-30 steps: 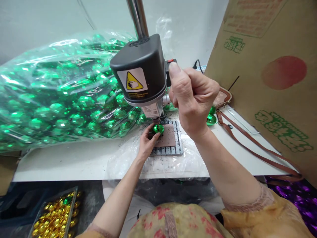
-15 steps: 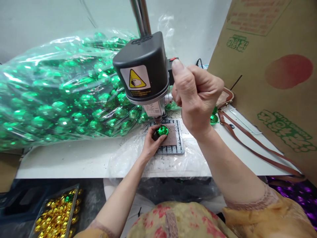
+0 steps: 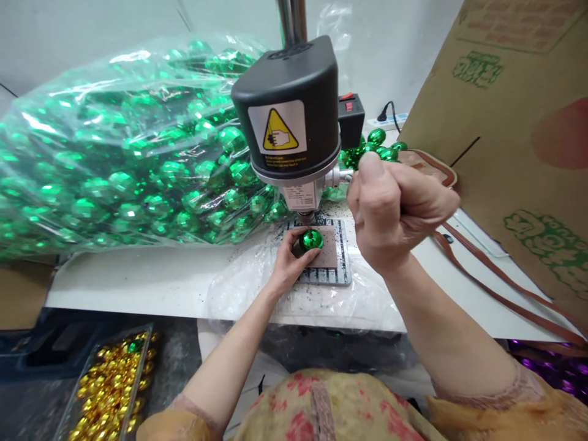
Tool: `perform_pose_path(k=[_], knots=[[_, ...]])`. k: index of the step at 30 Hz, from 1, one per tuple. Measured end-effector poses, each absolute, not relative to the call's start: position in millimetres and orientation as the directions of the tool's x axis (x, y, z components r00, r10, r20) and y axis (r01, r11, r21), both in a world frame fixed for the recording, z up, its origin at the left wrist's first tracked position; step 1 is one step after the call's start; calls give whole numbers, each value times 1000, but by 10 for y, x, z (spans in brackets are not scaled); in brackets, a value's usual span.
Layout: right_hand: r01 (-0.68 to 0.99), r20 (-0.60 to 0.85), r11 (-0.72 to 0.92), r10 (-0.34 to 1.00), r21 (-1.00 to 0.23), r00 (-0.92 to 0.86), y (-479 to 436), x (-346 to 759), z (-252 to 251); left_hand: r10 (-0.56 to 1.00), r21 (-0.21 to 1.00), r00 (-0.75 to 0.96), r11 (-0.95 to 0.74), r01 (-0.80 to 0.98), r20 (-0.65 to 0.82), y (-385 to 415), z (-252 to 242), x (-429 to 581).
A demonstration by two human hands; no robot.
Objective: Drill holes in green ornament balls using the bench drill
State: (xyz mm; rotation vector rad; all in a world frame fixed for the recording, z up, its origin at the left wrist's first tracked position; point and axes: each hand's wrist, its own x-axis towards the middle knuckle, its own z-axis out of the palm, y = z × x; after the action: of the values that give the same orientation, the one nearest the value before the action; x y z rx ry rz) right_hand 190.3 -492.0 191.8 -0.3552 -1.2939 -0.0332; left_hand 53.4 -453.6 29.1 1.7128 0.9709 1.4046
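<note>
A black drill press [image 3: 289,116] with a yellow warning sticker stands over a slotted metal base plate [image 3: 343,269]. Under its chuck, my left hand [image 3: 294,257] holds a shiny green faceted ball [image 3: 313,239] between thumb and fingers, on a pinkish board [image 3: 328,254]. Dark holes show in the top of the ball. To the right of the drill head, my right hand [image 3: 399,208] is closed in a fist at the end of the machine's metal lever [image 3: 342,176]. The grip inside the fist is hidden.
A big clear bag of green balls [image 3: 124,159] fills the left. Loose green balls [image 3: 376,136] lie behind my right hand. A brown strap [image 3: 496,282] and cardboard box [image 3: 514,153] are at right. Gold balls [image 3: 108,383] sit in a tray below left.
My right hand has come down with the lever, uncovering the switch box and loose green balls. The view has shifted, so the drill and box appear further right. My left hand still holds the ball.
</note>
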Motion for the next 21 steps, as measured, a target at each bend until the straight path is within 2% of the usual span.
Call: perform_pose_path(k=[3,6,14,21], knots=[[362,952,897,167,-256,258,-4905,1908,1858,884,879,127,-464,107,451,-4550,308,538],[414,955,873,167,-259,245,-4899,1913,1816,881,878,126,-468,102,455,-4558,316,541],[335,942,901,183,-275,281,-4891,1927,1739,880,881,134,-467,77,455,-4556,305,538],[208,951,969,64,-131,301,-4835,1911,1711,871,872,128,-485,64,474,-4547,276,545]])
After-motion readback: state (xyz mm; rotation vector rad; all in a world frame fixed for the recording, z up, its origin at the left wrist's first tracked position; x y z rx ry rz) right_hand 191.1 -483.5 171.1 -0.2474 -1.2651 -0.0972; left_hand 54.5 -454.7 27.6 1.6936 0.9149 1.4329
